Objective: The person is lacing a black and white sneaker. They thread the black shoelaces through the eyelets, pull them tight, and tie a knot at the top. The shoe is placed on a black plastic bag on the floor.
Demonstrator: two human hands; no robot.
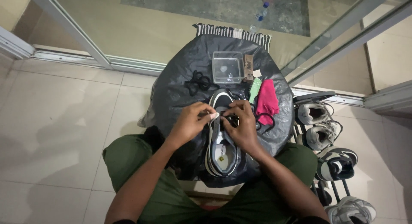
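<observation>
A black and white sneaker (222, 153) lies on a small table covered with a black plastic sheet (180, 84), toe pointing away from me. My left hand (192, 121) pinches the white tip of a shoelace at the sneaker's left side near the eyelets. My right hand (243, 123) presses on the tongue area, its fingers curled over the lacing. A loose black lace (198, 83) sits coiled on the sheet beyond the shoe.
A clear plastic box (228, 67) stands at the table's far side with a brown tag beside it. A pink cloth (267, 101) and a green brush (255, 90) lie to the right. A shoe rack (332, 155) with several sneakers stands at the right. Glass doors are ahead.
</observation>
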